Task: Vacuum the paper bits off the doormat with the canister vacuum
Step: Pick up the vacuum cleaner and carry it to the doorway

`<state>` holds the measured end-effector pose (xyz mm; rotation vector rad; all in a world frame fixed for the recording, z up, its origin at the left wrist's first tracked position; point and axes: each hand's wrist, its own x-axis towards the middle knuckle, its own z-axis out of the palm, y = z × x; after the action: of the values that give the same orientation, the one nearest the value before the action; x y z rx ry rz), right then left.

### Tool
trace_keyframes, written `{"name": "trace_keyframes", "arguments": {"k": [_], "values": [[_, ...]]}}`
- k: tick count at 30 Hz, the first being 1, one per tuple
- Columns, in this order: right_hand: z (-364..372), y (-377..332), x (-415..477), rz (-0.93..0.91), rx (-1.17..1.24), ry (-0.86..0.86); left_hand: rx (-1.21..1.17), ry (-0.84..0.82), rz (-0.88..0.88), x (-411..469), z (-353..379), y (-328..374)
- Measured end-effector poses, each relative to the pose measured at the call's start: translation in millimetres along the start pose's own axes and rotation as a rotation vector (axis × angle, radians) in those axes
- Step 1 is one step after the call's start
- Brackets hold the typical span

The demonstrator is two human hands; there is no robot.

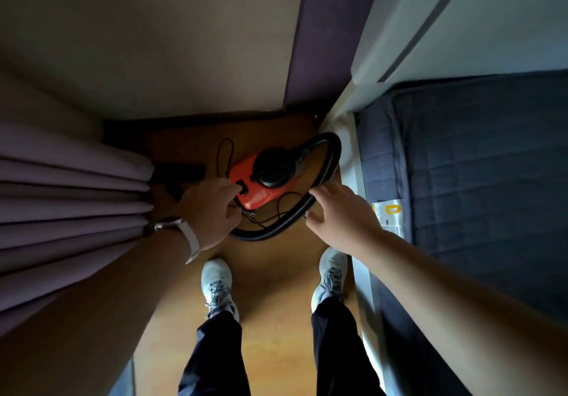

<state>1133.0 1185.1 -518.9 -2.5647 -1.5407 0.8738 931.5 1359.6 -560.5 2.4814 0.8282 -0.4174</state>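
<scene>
**Both hands lowered to an orange canister vacuum on a wooden floor**

The canister vacuum, orange with a black round top, sits on the wooden floor in a narrow gap between a pleated lilac curtain on the left and a bed with a dark blue quilted mattress on the right. Its black ribbed hose loops from the top of the body, round the right side, and back across the floor in front of it. A thin black power cord lies loose around the body.

The left hand, a white-strapped watch on its wrist, has its fingers curled down onto the black switch at the near end of the canister; it grips nothing. The right hand is spread open, its fingertips at the hose; whether they touch it cannot be told. A black nozzle attachment lies on the floor left of the canister. Two white trainers stand apart on the floor below. The doormat and the paper bits are out of view.
</scene>
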Motion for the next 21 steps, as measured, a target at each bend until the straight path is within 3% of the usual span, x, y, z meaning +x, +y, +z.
{"name": "trace_keyframes", "arguments": {"k": [4,11,15,21], "values": [[53,40,29,0.095,0.015,-0.027,0.053,-0.026,0.036,43,45,-5],[134,75,75,0.424,0.154,-0.015,0.057,-0.164,-0.181,91,128,-54],[170,74,102,0.546,0.368,0.095,0.029,-0.172,-0.285,113,166,-92],[209,70,136,0.601,0.611,0.245,-0.030,-0.086,-0.307,154,206,-122]]}}
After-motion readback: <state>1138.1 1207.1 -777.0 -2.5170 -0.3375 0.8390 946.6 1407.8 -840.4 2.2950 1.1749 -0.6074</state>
